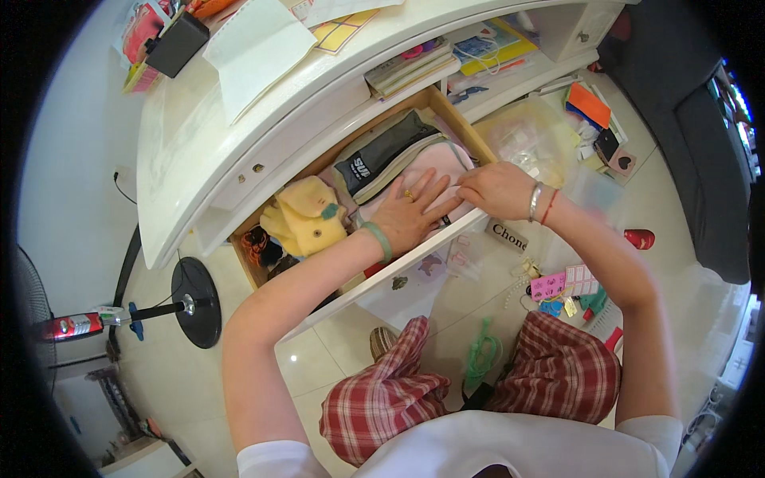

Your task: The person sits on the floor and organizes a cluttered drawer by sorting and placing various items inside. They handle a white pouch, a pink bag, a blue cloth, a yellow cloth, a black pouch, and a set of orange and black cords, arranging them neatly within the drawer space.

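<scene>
In front of me an open drawer (470, 127) of a white cabinet holds folded soft things. My left hand (406, 213) lies flat, fingers spread, on a pale pink folded cloth item (437, 163). At the drawer's front right corner, my right hand (498, 191) has its fingers pinched together at the edge of the pink item; whatever sits between them is hidden. Behind the left hand lies a dark grey and beige pouch (382, 151) with white lettering. A yellow pouch (307, 213) with a button rests left of it, beside dark and orange items (256, 247).
Papers (259, 56) and a black box (177, 44) sit on the cabinet top. Books (410, 68) fill a shelf. Plastic bags (530, 135), cards and small items (566, 287) cover the floor at right. A fan's round base (196, 303) stands left, a dark sofa (685, 135) right.
</scene>
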Available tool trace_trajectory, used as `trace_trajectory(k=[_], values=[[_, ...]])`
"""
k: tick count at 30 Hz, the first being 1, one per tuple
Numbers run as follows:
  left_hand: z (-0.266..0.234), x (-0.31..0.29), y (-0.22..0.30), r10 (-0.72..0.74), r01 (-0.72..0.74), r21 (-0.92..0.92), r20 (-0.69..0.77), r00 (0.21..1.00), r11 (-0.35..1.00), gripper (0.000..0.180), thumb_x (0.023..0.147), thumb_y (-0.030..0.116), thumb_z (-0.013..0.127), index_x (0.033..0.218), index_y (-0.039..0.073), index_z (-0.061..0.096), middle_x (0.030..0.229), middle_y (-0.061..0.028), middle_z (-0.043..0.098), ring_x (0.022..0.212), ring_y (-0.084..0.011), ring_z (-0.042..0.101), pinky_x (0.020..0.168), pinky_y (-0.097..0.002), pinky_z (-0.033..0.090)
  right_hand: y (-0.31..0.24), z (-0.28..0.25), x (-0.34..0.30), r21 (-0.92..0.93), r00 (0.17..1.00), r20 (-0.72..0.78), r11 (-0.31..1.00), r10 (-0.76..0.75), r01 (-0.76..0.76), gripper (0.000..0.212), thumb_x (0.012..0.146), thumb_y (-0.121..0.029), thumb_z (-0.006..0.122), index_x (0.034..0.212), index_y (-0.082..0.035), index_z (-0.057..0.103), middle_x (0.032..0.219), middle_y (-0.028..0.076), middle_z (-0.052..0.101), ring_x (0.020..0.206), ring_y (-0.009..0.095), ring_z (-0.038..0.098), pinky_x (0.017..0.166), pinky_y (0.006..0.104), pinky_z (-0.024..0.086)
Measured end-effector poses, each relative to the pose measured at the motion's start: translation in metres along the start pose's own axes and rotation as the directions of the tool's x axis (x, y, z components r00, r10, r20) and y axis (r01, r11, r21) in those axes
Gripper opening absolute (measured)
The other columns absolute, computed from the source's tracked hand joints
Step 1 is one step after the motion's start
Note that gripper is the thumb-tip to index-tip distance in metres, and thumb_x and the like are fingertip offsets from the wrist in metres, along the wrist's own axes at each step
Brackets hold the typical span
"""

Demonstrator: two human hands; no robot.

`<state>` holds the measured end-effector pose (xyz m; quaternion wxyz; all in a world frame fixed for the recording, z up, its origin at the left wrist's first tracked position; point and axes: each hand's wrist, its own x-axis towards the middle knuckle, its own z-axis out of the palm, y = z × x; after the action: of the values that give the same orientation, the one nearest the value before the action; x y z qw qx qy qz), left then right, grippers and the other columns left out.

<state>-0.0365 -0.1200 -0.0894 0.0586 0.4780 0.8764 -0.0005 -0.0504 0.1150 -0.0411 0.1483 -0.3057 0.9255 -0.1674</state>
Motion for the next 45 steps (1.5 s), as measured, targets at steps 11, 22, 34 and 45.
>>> trace_trajectory(k=[11,22,34,45], values=[[-0.044,-0.074,-0.011,-0.045,-0.006,-0.613,-0.068,0.997,0.790,0.052,0.087,0.014,0.064,0.137,0.015,0.048,0.146,-0.0150,0.039,0.135,-0.0331,0.036,0.107,-0.0464,0.034,-0.010,-0.007,-0.015,-0.017,0.934,-0.343,0.995,-0.097,0.097,0.019,0.089,-0.021,0.055,0.086,-0.005,0.065,0.091,0.011,0.062,0.082,0.030,0.062,0.071,0.0398,0.050],[-0.024,-0.083,-0.042,-0.296,0.293,0.062,0.035,0.955,0.954,0.102,0.069,0.051,0.075,0.151,0.022,0.022,0.151,-0.0258,0.024,0.140,-0.0373,0.026,0.114,-0.0489,0.021,0.002,-0.023,0.034,0.069,0.976,0.215,0.996,0.041,-0.057,0.015,0.069,-0.015,0.076,0.069,-0.003,0.068,0.068,0.014,0.066,0.070,0.031,0.065,0.066,0.0387,0.051],[-0.031,-0.109,-0.060,-0.333,0.296,-0.195,-0.202,0.921,0.935,0.077,0.082,0.046,0.065,0.144,0.009,0.037,0.151,-0.0200,0.028,0.141,-0.0339,0.025,0.115,-0.0460,0.021,-0.021,-0.034,0.050,0.037,0.976,-0.069,0.978,0.206,-0.204,0.031,0.088,-0.030,0.063,0.080,-0.001,0.061,0.068,0.014,0.058,0.063,0.026,0.054,0.060,0.0375,0.043],[-0.020,-0.113,-0.065,-0.325,0.298,-0.162,-0.171,0.930,0.941,0.076,0.087,0.054,0.056,0.144,0.008,0.036,0.148,-0.0214,0.033,0.140,-0.0362,0.027,0.116,-0.0476,0.018,0.017,0.008,0.100,-0.158,0.994,-0.098,0.986,0.037,-0.053,0.036,0.091,-0.037,0.057,0.090,-0.001,0.062,0.083,0.020,0.066,0.078,0.037,0.063,0.073,0.0435,0.049]])
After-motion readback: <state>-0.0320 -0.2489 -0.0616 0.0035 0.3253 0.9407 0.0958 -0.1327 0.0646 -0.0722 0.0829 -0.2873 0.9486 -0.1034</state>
